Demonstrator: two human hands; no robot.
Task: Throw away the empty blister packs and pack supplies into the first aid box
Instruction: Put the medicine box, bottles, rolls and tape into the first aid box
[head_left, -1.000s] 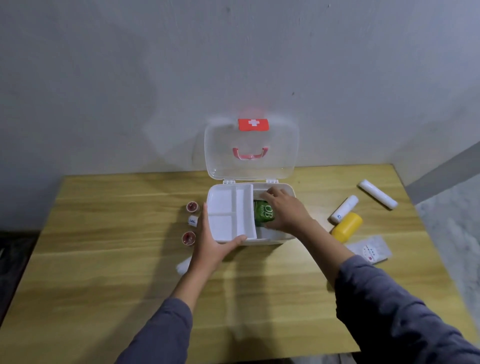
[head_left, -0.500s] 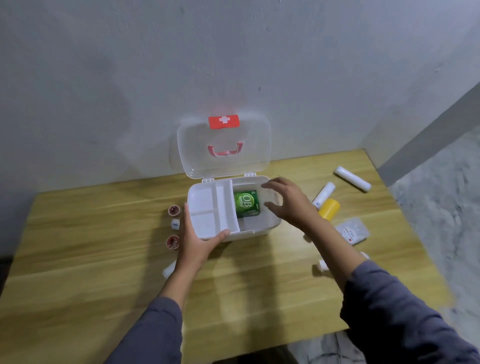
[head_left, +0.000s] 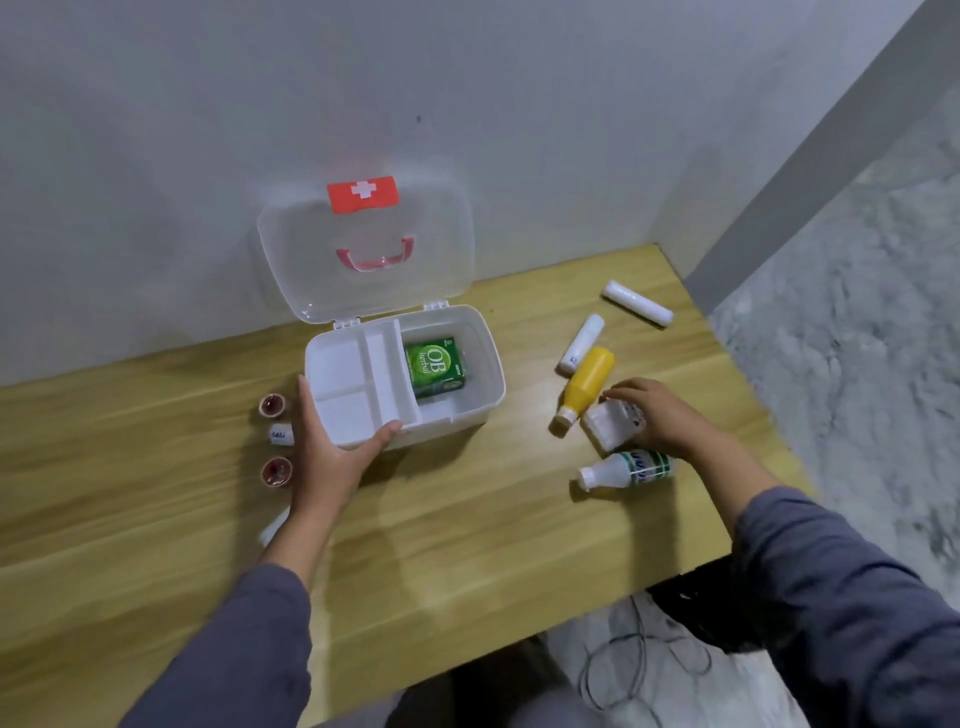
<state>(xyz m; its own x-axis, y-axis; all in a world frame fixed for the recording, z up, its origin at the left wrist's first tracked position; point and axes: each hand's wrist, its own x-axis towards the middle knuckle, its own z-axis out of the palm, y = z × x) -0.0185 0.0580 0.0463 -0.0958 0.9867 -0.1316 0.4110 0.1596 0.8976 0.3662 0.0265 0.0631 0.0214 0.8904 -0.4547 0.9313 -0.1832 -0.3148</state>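
The white first aid box (head_left: 488, 374) stands open on the wooden table, lid leaning back against the wall. A white divider tray (head_left: 358, 387) fills its left half and a green OB herbal box (head_left: 435, 366) lies in the right half. My left hand (head_left: 332, 457) grips the box's front left corner. My right hand (head_left: 657, 415) rests at the right on a clear packet with white content (head_left: 608, 426), fingers curled over it. Beside it lie a yellow bottle (head_left: 587, 384) and a white bottle with green print (head_left: 623, 470).
Two white tubes (head_left: 582, 343) (head_left: 638, 302) lie at the far right by the table's edge. Left of the box sit two small red-topped pots (head_left: 272, 405) (head_left: 276, 472) and a small white roll (head_left: 280, 434). Cables lie on the floor below the table's front edge.
My right hand left the green box lying in the first aid box and moved right, down onto the clear packet. The view swung right. My left hand stayed on the box.
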